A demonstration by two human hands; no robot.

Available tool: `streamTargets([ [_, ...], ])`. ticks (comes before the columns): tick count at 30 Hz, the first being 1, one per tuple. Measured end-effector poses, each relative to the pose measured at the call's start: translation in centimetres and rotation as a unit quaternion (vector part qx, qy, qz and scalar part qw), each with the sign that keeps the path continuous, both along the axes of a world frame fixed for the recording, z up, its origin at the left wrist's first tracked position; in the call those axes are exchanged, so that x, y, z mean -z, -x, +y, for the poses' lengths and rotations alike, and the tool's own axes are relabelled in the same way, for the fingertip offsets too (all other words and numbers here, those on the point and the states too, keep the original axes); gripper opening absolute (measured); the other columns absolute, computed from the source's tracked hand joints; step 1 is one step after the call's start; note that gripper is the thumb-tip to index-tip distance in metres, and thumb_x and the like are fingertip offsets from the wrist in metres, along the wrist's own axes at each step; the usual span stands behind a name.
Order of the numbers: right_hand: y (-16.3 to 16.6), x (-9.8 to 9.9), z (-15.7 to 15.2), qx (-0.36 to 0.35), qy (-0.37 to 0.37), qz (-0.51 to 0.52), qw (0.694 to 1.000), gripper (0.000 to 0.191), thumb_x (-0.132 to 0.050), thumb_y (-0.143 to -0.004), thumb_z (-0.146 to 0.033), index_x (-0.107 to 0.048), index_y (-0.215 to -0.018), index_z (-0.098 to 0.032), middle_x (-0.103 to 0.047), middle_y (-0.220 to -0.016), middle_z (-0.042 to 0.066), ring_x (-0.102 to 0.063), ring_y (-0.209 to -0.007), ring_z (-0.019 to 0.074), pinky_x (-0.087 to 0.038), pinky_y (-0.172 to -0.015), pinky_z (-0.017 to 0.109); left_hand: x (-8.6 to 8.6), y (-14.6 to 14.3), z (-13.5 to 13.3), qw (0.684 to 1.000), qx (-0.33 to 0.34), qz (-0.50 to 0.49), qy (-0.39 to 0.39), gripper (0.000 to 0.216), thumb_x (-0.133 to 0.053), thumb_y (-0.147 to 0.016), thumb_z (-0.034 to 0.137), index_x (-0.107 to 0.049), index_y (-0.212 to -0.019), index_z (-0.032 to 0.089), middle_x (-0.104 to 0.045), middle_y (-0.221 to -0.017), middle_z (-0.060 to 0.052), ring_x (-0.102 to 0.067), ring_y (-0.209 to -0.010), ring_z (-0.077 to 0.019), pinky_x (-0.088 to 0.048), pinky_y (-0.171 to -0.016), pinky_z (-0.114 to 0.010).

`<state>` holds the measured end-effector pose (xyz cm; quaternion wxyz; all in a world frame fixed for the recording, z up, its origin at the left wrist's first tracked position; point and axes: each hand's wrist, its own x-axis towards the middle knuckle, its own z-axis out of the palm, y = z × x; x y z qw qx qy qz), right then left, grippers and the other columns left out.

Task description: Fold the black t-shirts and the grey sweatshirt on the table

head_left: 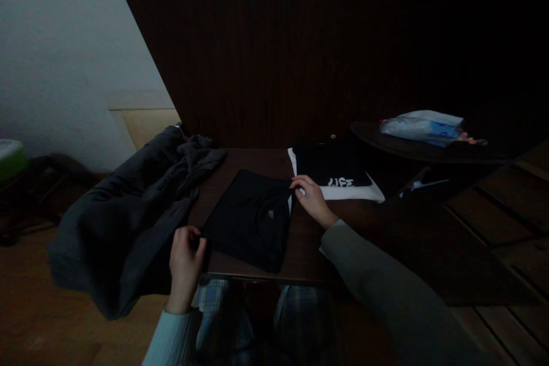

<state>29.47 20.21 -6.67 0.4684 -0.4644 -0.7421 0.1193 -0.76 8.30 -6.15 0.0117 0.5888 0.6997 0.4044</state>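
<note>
A folded black T-shirt [240, 211] lies on the dark wooden desk [309, 251], its round neckline toward the right side. My left hand [186, 260] pinches its near left corner between thumb and fingers. At the far right corner, my right hand [311, 200] grips the shirt's edge, where a thin strip of white shows. Just beyond my right hand sits a folded black garment with white lettering [332, 166], resting on a folded white garment [360, 191]. The room is dim and the cloth's layers are hard to make out.
Dark grey clothing [137, 211] is heaped at the left, hanging over the desk's edge. A clear plastic packet [422, 126] rests on a rounded shelf [386, 146] at the right. A tall dark panel [274, 51] stands behind the desk.
</note>
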Motion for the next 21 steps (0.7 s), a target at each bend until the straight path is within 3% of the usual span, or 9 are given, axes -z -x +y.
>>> streamTargets([
  [5, 0.0, -0.2, -0.1, 0.004, -0.006, 0.008, 1.000, 0.019, -0.041, -0.070, -0.008, -0.055, -0.072, -0.021, -0.057, -0.095, 0.006, -0.054, -0.094, 0.0193, -0.042, -0.085, 0.036, 0.7, 0.3, -0.1, 0.997, 0.060, -0.005, -0.039, 0.013, -0.042, -0.073, 0.027, -0.053, -0.073, 0.020, -0.058, -0.093, -0.007, -0.055, -0.090, -0.0208, -0.043, -0.082, -0.035],
  [11, 0.0, -0.4, -0.2, 0.015, -0.013, 0.016, 1.000, 0.020, -0.039, -0.072, -0.009, -0.056, -0.073, -0.021, -0.057, -0.098, 0.006, -0.055, -0.094, 0.0191, -0.043, -0.081, 0.034, 0.8, 0.6, -0.3, 0.996, 0.064, -0.053, 0.014, 0.021, -0.042, -0.071, 0.031, -0.060, -0.072, 0.020, -0.061, -0.099, -0.007, -0.057, -0.094, -0.0214, -0.044, -0.085, -0.035],
  [17, -0.2, -0.6, -0.3, 0.044, -0.029, -0.010, 0.999, 0.022, -0.039, -0.071, -0.008, -0.053, -0.061, -0.021, -0.061, -0.095, 0.005, -0.056, -0.091, 0.0194, -0.043, -0.084, 0.036, -0.1, 0.6, -0.6, 0.991, 0.089, -0.078, 0.060, 0.027, -0.038, -0.071, 0.030, -0.064, -0.074, 0.021, -0.063, -0.102, -0.006, -0.056, -0.098, -0.0209, -0.043, -0.089, -0.034],
  [21, 0.2, -1.8, -1.2, 0.066, -0.071, 0.005, 0.995, 0.018, -0.041, -0.076, -0.012, -0.056, -0.074, -0.021, -0.062, -0.095, 0.007, -0.054, -0.095, 0.0207, -0.042, -0.085, 0.038, -0.4, 0.6, -1.1, 0.991, 0.109, -0.053, 0.060, 0.027, -0.040, -0.072, 0.033, -0.064, -0.076, 0.021, -0.062, -0.101, -0.007, -0.057, -0.096, -0.0215, -0.044, -0.086, -0.035],
])
